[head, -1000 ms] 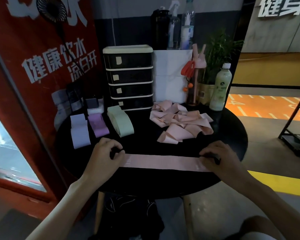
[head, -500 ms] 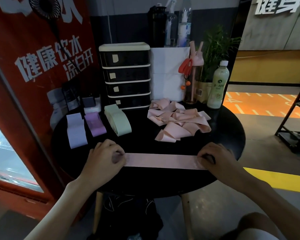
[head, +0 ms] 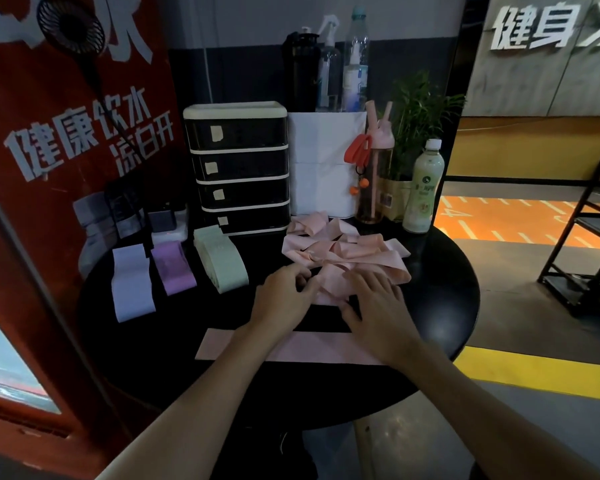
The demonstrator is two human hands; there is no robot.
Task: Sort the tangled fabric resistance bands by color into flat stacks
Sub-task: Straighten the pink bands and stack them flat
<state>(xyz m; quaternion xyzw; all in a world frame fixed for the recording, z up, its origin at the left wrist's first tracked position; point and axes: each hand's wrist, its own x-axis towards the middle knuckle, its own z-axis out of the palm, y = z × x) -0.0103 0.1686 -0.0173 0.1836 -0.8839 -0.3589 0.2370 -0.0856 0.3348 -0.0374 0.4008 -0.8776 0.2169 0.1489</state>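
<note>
A tangled pile of pink bands lies right of the middle of the round black table. My left hand is at the pile's near left edge, its fingers curled onto a pink loop. My right hand rests on the pile's near side with its fingers stretched out. One pink band lies flat near the front edge, under both forearms. On the left lie three flat stacks: pale lavender, purple and light green.
A black drawer unit and a white box stand at the back. A pink-lidded bottle, a potted plant and a milky green bottle stand back right. A red panel is on the left.
Both hands let go of the ends of the flat pink band and moved forward to the tangled pink pile. The band stays flat near the front edge.
</note>
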